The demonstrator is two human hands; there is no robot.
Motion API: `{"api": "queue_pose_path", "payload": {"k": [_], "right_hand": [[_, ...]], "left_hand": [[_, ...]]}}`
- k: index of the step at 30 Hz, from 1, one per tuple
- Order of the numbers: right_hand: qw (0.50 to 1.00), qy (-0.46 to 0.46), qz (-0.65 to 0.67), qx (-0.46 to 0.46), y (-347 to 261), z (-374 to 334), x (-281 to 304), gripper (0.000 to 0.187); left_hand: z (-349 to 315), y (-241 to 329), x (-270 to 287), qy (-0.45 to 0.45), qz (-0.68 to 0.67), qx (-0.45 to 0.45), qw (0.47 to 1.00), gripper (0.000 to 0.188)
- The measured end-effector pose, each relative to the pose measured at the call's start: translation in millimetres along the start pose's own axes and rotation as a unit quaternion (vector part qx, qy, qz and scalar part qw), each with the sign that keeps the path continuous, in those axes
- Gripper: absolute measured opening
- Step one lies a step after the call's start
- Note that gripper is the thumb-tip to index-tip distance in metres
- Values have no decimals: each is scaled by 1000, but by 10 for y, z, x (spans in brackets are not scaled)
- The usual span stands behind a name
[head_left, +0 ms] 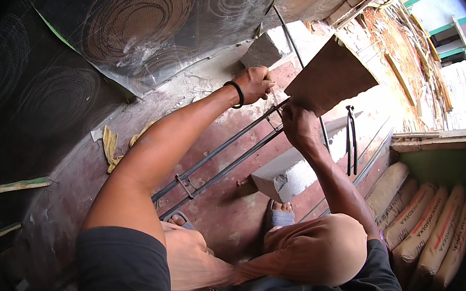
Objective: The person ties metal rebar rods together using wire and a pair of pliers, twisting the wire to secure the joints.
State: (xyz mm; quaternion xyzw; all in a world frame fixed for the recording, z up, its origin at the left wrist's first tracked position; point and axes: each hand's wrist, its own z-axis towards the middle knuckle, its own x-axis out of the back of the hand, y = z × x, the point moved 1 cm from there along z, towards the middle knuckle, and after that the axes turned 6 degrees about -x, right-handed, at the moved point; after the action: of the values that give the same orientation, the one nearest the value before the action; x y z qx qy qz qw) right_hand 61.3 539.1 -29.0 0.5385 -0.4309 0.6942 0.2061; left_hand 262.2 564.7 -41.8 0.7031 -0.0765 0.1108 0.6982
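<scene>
My left hand (253, 84), a dark band at its wrist, is closed in a pinch above the rods. A thin wire (275, 96) runs down from its fingers toward my right hand. Closed at the far end of the rods, my right hand (301, 126) hides what its fingers grip. Two long steel reinforcing rods (228, 160) lie side by side, joined by a small metal stirrup (184, 186). Just beyond my right hand is a flat brown trapezoid sheet (332, 79). Long-handled pincers (351, 140) are to the right.
A white block (285, 173) sits in front of my feet, another (265, 48) farther off. An upright-looking rod (291, 38) crosses behind the sheet. Filled sacks (419, 219) are stacked at the right. Dark sheeting with ring patterns (138, 18) borders the left and far side. Yellow cloth (111, 148) lies left.
</scene>
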Motion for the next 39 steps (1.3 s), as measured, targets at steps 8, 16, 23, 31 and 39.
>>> {"api": "queue_pose_path", "payload": {"k": [8,16,23,31,39], "right_hand": [[999,-20,34,9,62,63,40,22],[992,-115,60,7,-27,158,220,27],[992,-104,50,42,116,199,208,27],[962,-208,103,145,30,297,295,26],[979,-180,29,94,39,331,186,28]], "left_hand": [[-484,358,-421,97,173,-185,963,10],[-873,138,-611,101,360,-346,860,12],[-920,323,-684,103,421,-311,845,13],[-873,197,-672,182,224,-156,944,12],[-611,45,-439,46,-90,202,974,44]]}}
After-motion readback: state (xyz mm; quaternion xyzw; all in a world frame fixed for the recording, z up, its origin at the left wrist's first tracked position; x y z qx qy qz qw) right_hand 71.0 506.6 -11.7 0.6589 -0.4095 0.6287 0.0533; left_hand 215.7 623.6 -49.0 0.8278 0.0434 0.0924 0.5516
